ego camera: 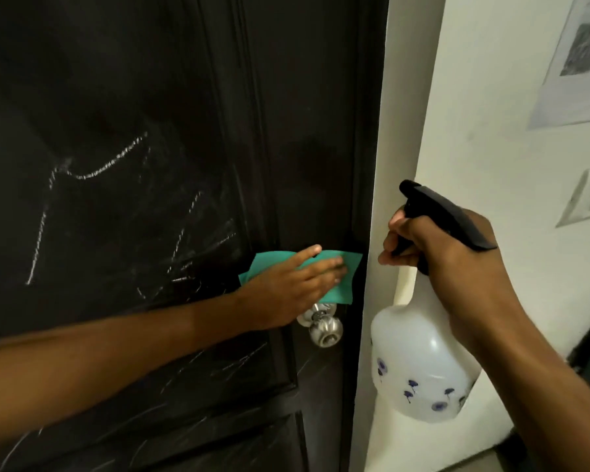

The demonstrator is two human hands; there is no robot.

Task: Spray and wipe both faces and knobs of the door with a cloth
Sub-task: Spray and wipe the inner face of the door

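A black panelled door point(133, 97) with white chalk scribbles fills the left of the view. My left hand point(297, 284) presses a green cloth point(346, 262) flat against the door near its right edge, fingers straight. Just below the cloth sits a round silver knob point(324, 330). My right hand point(457, 257) grips the neck and trigger of a translucent white spray bottle point(423, 366) with a black nozzle pointing left toward the door. The bottle hangs in front of the white door frame.
A white door frame point(399, 131) runs down beside the door's right edge. On the white wall point(491, 148) to the right hang a large paper sheet point(579, 59) and a smaller picture point(586, 195).
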